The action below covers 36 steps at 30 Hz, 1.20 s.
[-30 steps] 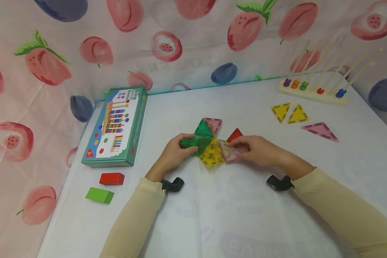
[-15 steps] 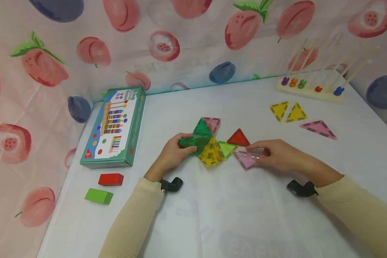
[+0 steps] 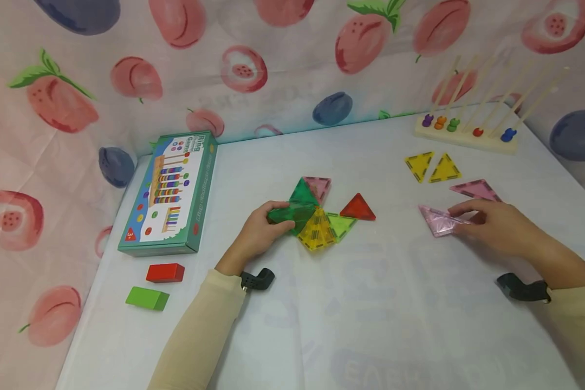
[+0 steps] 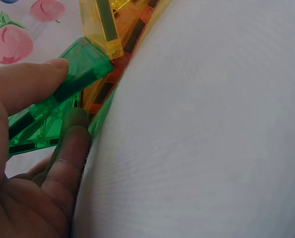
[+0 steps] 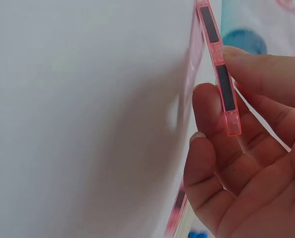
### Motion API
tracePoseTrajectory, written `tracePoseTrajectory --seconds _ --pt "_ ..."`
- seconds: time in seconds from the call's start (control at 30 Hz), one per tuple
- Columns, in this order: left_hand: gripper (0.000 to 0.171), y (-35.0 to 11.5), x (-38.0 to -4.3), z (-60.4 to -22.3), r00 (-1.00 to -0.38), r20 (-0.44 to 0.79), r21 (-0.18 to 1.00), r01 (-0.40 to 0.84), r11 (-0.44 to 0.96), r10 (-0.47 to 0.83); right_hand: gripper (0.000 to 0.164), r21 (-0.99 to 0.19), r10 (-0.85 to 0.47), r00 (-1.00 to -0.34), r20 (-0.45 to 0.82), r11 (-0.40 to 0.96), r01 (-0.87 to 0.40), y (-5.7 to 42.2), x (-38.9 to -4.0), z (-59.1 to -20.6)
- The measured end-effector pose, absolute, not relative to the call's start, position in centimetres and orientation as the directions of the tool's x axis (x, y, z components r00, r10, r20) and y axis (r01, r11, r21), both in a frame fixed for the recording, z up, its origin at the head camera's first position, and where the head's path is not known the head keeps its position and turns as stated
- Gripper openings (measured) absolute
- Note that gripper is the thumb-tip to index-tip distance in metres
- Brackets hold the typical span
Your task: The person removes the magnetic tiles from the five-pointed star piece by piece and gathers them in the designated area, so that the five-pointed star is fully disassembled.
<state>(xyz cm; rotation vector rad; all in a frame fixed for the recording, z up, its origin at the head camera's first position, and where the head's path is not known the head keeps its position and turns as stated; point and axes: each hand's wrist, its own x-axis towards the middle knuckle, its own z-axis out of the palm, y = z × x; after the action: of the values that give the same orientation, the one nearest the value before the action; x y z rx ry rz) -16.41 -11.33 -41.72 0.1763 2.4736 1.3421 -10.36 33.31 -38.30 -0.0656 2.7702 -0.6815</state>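
1. Fingers of the left hand (image 3: 257, 234) are pinching a green tile (image 3: 299, 216), and yellow tiles (image 3: 317, 231) are sitting right beside it.
2. Fingers of the right hand (image 3: 501, 225) are pinching a pink tile (image 3: 436, 221), well apart from the green one.
3. A second pink tile (image 3: 475, 189) is lying just behind that hand.
4. A red triangle (image 3: 358, 208) is lying between the two hands, near a lime tile (image 3: 341, 225).
5. Two yellow triangles (image 3: 420, 164) are lying farther back on the white table (image 3: 370, 303), near a peg board (image 3: 463, 137).
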Motion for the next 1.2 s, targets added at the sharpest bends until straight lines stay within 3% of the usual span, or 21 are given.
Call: tracePoseTrajectory --seconds 0.33,0.8,1.07,1.2 --pt "0.049 -11.3 -16.4 -41.8 -0.941 -0.22 0.837 -0.046 0.545 0.258 0.075 -0.435 -0.027 -0.948 -0.317 0.892 0.12 37.0 -11.3 -38.7" --pt "0.049 -11.1 -16.5 -41.6 -0.941 -0.216 0.831 -0.036 0.556 0.262 0.086 -0.42 0.037 -0.966 -0.258 0.896 0.147 38.6 -11.1 -39.3" --pt "0.048 -11.1 -16.5 -41.6 -0.94 -0.22 0.828 -0.038 0.56 0.261 0.076 -0.424 0.031 -0.968 -0.249 0.895 0.138 36.1 -10.3 -37.1" --pt "0.047 -11.2 -16.4 -41.6 -0.942 -0.225 0.826 -0.049 0.562 0.249 0.057 -0.513 -0.099 -0.98 -0.175 0.858 0.005 32.2 -10.3 -36.1"
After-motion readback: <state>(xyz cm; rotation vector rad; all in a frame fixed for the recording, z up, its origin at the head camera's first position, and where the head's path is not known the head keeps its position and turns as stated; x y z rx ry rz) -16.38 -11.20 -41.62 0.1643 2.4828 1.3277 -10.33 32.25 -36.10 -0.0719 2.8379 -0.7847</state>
